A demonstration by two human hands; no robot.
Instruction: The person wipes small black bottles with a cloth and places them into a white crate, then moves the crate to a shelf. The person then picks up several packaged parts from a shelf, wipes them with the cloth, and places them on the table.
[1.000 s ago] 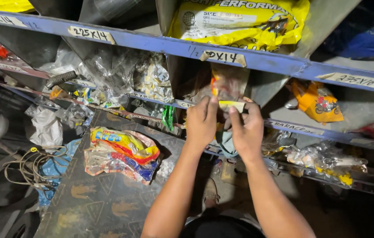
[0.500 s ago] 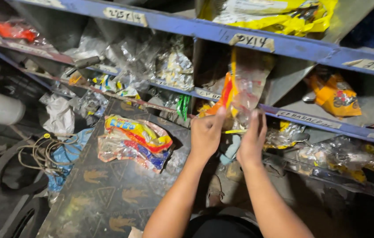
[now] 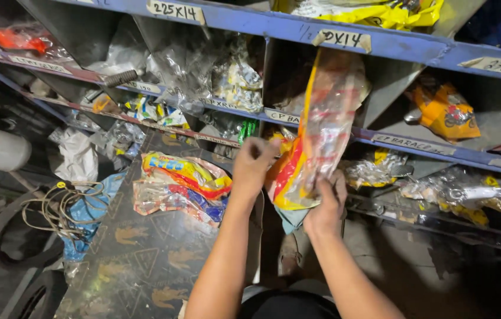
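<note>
Both hands hold a clear red-and-yellow plastic packet (image 3: 321,136) before blue metal shelves (image 3: 380,44), right hand (image 3: 326,204) fingers pinching its bottom, left hand (image 3: 253,165) fingers curled at its edge

You hold one bag (image 3: 319,133), a long clear plastic packet printed in red, orange and yellow, crinkled and glossy. It stands nearly upright, leaning a little to the right, its top reaching up in front of the blue shelf's edge and its lower end down between your hands. Your right hand (image 3: 325,204) grips the bottom corner from below, fingers curled onto the plastic. Your left hand (image 3: 253,165) pinches the bag's left edge, about midway down its length.
</note>
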